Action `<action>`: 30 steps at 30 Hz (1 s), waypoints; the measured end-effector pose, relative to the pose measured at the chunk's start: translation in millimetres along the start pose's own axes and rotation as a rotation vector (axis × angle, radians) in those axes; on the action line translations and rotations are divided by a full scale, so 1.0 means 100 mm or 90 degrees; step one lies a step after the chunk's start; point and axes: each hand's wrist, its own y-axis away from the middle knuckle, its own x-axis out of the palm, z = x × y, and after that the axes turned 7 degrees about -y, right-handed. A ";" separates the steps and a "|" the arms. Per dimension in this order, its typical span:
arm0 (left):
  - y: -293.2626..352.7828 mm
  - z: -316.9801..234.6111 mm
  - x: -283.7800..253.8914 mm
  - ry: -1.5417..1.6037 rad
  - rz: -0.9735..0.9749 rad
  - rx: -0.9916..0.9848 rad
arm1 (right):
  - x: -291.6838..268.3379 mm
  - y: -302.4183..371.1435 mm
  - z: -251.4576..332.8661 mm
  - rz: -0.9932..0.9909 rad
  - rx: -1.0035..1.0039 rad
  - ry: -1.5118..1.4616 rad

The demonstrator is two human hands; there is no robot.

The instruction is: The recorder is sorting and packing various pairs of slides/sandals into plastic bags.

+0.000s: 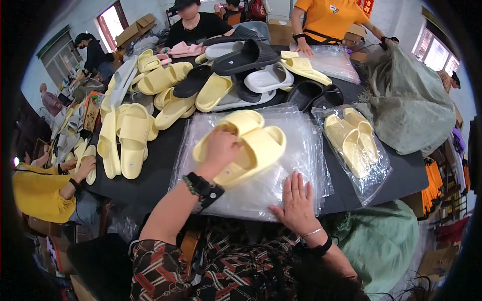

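My left hand (219,149) grips a pair of pale yellow slide sandals (251,143) held together, resting on a stack of clear plastic bags (281,185) in front of me. My right hand (296,198) lies flat with fingers spread on the near right part of that stack. A bagged pair of yellow sandals (351,140) lies to the right of the stack on the black table (160,170).
Many loose yellow, black, white and pink sandals (201,85) cover the far table. A grey-green sack (411,110) bulges at the right. Two people stand across the table; another in yellow (40,193) sits at my left. Cardboard boxes stand behind.
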 end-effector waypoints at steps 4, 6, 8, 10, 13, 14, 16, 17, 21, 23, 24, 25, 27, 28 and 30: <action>0.10 0.40 -0.30 -0.118 0.017 -0.078 | -0.07 0.00 -0.09 0.011 -0.004 -0.035; 0.13 0.48 -0.47 -0.180 -0.044 -0.057 | 0.01 -0.05 -0.21 0.028 -0.011 -0.147; 0.15 0.32 -0.63 -0.164 -0.051 -0.050 | 0.01 -0.08 -0.20 0.029 -0.010 -0.150; 0.21 0.02 -0.85 -0.097 -0.092 -0.010 | 0.07 -0.14 -0.09 0.030 -0.004 -0.116; 0.35 -0.42 -0.62 -0.061 -0.004 0.066 | 0.08 -0.13 -0.01 0.025 0.035 -0.087; 0.48 -0.54 -0.39 -0.044 -0.019 -0.003 | -0.17 -0.23 0.12 0.065 0.019 -0.142; 0.59 -0.63 -0.15 0.118 -0.084 -0.004 | -0.01 -0.08 -0.04 0.011 0.048 -0.065; 0.62 -0.58 -0.09 0.161 -0.021 -0.037 | 0.08 -0.02 -0.11 -0.001 0.055 -0.014; 0.70 -0.49 -0.15 0.054 0.023 -0.091 | 0.14 0.09 -0.12 -0.094 -0.043 0.011; 0.65 -0.51 -0.23 0.036 0.041 -0.095 | 0.05 0.11 -0.11 -0.141 -0.097 0.186; 0.59 -0.55 -0.26 0.028 0.086 -0.091 | -0.07 0.12 -0.07 -0.191 -0.116 0.096; 0.56 -0.55 -0.28 0.018 0.134 -0.087 | -0.15 0.13 0.00 -0.238 -0.134 0.002; 0.48 -0.61 -0.21 0.028 0.063 -0.063 | -0.14 0.13 0.00 -0.260 -0.103 -0.061; 0.36 -0.74 -0.23 0.061 0.017 -0.048 | -0.05 0.17 -0.14 -0.207 -0.089 0.057; 0.19 -0.97 -0.19 0.093 -0.030 -0.032 | 0.19 0.15 -0.42 -0.207 -0.166 0.179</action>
